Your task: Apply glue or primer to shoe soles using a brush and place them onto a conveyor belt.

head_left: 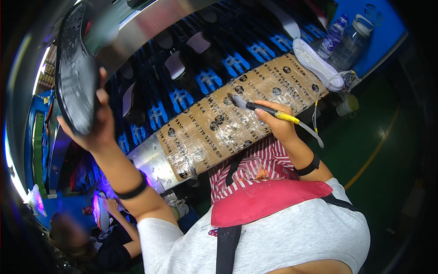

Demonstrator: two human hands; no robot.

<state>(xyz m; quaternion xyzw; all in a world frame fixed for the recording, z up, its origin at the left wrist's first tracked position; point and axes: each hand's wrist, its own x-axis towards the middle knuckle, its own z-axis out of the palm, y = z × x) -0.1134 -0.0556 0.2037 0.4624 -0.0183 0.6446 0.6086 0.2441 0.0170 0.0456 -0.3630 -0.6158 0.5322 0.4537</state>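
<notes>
My left hand (98, 123) is raised at the far left, its fingers wrapped round the edge of a dark shoe sole (75, 86). The sole stands nearly upright, with a glossy grey-black face and small holes near its top. Over the cardboard-covered ledge (214, 132), my right hand (280, 123) grips a brush (267, 109) by its black handle with yellow wrapping. The brush's pale, dark-tipped bristles point left, just above or on the cardboard; I cannot tell which. A thin pale tube (312, 132) trails from the handle's end.
Beyond the ledge runs a rack of blue holders (210, 81), with dark sole-like pieces (175, 65) among them. A white sole (318, 64) lies at the ledge's right end, beside a clear bottle (350, 45) and a purple-labelled bottle (333, 36). At lower left, a co-worker's hand (111, 206) touches a shoe (101, 212).
</notes>
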